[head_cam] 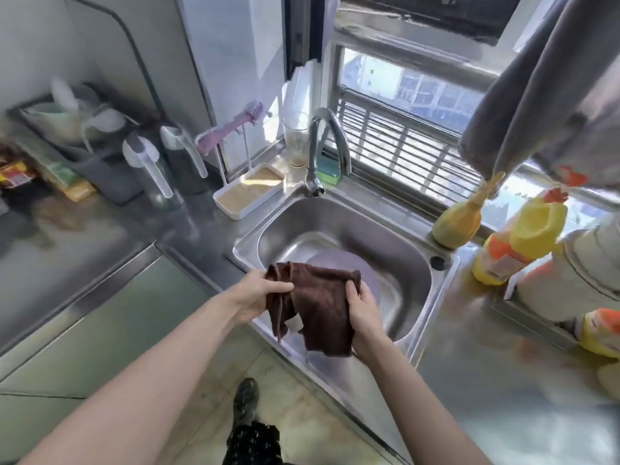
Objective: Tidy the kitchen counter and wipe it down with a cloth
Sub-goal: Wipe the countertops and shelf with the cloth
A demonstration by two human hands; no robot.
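Brown cloth (pixel 318 307) held over steel sink (pixel 339 213).

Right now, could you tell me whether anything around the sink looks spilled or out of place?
Yes: brownish-orange stains smear the steel counter right of the sink, near the yellow bottles. Both the left hand and the right hand hold the brown cloth above the basin.

- Left hand (pixel 256 292) and right hand (pixel 364 310) grip a brown cloth (pixel 315 307) by its upper corners.
- Cloth hangs over the steel sink's (pixel 339 216) front edge.
- Tap (pixel 322 146) stands behind the basin.
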